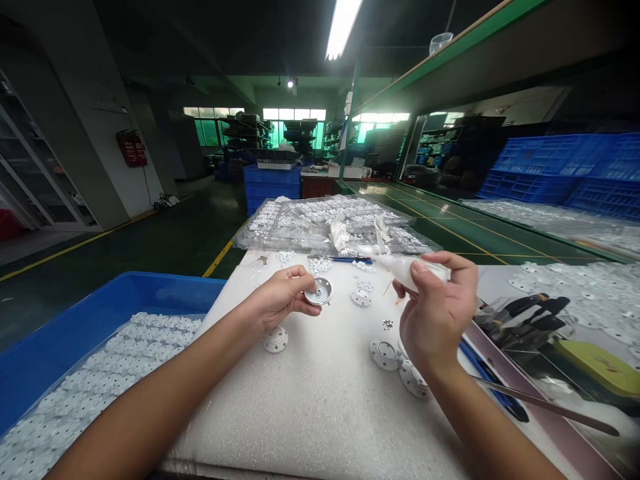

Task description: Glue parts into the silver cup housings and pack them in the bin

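Note:
My left hand (287,292) pinches a round white disc-shaped part (326,293) by its edge, hollow side toward me, above the foam-covered table. A white squeeze bottle (420,270) is gripped in my right hand (440,307), its nozzle pointing left toward the disc but apart from it. Beneath my left hand lies another white disc (275,339). More discs (384,354) rest under and beside my right wrist, partly hidden by it. One smaller-looking disc (361,297) sits between the hands, near small white pieces (320,265). A little pile of metal bits (387,325) lies nearby.
A blue bin (125,287) of white parts stands at left. Clear trays of white parts (320,217) cover the far table end. At right are a pink-edged tray (537,393), black-handled tools (535,310), a long metal tool (560,405) and a yellow-green lid (600,367).

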`<action>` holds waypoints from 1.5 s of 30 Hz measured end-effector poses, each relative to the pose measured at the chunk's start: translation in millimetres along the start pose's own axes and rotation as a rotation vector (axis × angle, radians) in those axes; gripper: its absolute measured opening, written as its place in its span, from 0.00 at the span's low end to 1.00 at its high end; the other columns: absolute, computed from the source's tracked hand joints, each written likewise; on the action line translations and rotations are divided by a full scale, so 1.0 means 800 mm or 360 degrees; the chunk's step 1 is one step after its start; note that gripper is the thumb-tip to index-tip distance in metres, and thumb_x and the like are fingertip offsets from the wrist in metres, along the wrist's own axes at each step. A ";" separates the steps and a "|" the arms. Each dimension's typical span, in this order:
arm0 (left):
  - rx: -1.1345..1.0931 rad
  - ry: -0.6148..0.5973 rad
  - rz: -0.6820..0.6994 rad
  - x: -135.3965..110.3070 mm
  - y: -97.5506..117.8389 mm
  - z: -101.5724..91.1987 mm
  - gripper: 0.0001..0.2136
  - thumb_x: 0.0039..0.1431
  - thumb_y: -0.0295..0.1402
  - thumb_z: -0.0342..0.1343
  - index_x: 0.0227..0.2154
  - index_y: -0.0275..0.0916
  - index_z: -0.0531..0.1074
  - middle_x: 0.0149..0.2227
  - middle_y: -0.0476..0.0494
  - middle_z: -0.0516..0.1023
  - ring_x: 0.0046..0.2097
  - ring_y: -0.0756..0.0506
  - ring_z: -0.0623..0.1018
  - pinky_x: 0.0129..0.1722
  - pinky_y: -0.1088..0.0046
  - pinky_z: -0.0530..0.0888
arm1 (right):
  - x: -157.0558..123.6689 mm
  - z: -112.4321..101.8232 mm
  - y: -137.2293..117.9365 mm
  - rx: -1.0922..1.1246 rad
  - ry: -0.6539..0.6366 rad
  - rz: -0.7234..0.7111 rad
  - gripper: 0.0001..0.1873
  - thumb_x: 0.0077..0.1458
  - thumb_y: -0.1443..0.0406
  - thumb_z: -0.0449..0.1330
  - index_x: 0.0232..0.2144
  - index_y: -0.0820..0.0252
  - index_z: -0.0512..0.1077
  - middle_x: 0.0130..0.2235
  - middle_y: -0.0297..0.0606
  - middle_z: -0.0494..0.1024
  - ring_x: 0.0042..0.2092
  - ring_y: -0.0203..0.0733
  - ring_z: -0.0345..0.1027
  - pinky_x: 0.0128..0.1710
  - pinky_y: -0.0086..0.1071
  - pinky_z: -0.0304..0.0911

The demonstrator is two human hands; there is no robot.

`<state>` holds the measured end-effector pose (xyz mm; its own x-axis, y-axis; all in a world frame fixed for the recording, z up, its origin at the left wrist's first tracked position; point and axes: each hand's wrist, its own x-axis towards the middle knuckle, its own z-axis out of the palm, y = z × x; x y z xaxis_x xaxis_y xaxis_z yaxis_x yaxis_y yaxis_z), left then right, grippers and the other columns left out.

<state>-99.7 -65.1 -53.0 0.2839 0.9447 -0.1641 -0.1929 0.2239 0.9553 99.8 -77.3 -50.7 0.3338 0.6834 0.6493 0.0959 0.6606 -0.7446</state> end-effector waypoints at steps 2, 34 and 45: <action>0.0003 0.0002 0.0019 0.000 0.000 -0.002 0.11 0.48 0.28 0.62 0.24 0.37 0.62 0.28 0.52 0.67 0.22 0.56 0.69 0.35 0.68 0.78 | 0.008 0.002 0.006 0.0087 -0.0007 0.0245 0.19 0.52 0.54 0.60 0.39 0.56 0.59 0.31 0.32 0.66 0.29 0.36 0.64 0.28 0.31 0.59; -0.0032 0.0018 0.0005 -0.004 0.014 -0.004 0.10 0.49 0.24 0.58 0.24 0.37 0.59 0.27 0.50 0.69 0.25 0.52 0.74 0.28 0.76 0.77 | 0.109 -0.126 0.030 -0.2621 -0.0092 0.0435 0.21 0.56 0.61 0.55 0.45 0.76 0.66 0.43 0.61 0.71 0.48 0.59 0.64 0.44 0.41 0.58; -0.0080 0.0011 0.0010 -0.007 0.016 0.000 0.09 0.49 0.22 0.56 0.24 0.37 0.60 0.26 0.51 0.69 0.24 0.53 0.73 0.28 0.75 0.77 | 0.104 -0.116 0.047 -0.2665 -0.0252 0.0636 0.14 0.57 0.59 0.51 0.40 0.57 0.73 0.40 0.49 0.76 0.43 0.55 0.69 0.32 0.37 0.54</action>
<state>-103.8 -67.4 -40.2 0.2762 0.9477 -0.1601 -0.2418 0.2297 0.9427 218.6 -24.2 -39.0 0.4999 0.8007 0.3302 0.8639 -0.4882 -0.1239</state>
